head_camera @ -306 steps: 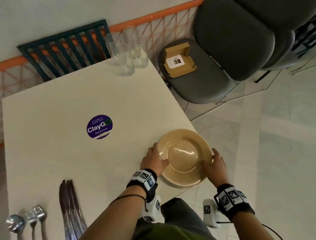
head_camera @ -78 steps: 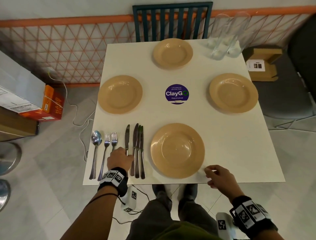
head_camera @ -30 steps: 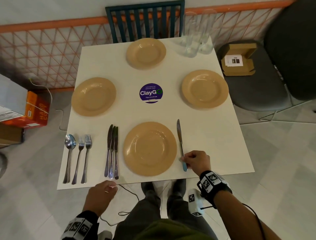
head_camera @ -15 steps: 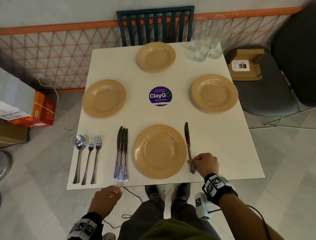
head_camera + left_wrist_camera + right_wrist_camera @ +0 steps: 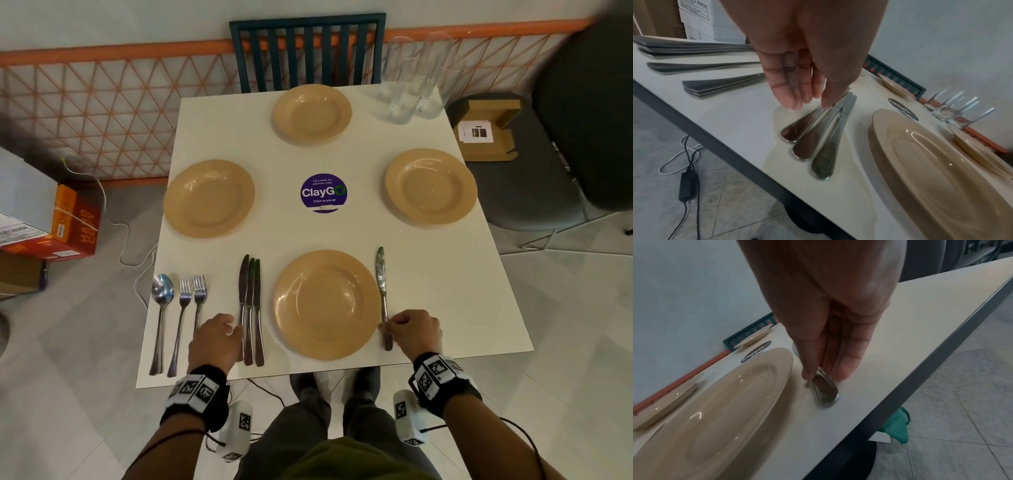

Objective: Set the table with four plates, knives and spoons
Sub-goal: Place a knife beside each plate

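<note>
Standing at the near edge of the white table [image 5: 445, 291], I look down at four tan plates. The near plate [image 5: 325, 305] sits right in front of me. The left plate [image 5: 209, 198], the far plate [image 5: 312, 113] and the right plate [image 5: 431, 186] sit at the other three sides, well apart from each other. A purple sticker [image 5: 323, 193] is in the middle of the table.

My right hand [image 5: 412, 330] pinches the handle of one knife [image 5: 383, 291]. My thumb and fingers are curled onto it. This knife lies flat on the table just beside the right rim of the near plate, with its blade pointing away from me.

My left hand [image 5: 215, 337] is over the table, with the fingers [image 5: 789, 91] straight and close together, pointing down. It holds nothing. My thumb tip is at the handle of the leftmost of the three knives [image 5: 251, 308], and I cannot tell if it really touches. Those three knives lie side by side, touching each other, just left of the near plate.

Further left lie two forks [image 5: 190, 308] and a spoon [image 5: 161, 308], all pointing away from me.

Some clear glasses [image 5: 411, 92] stand at the far right corner of the table.
</note>
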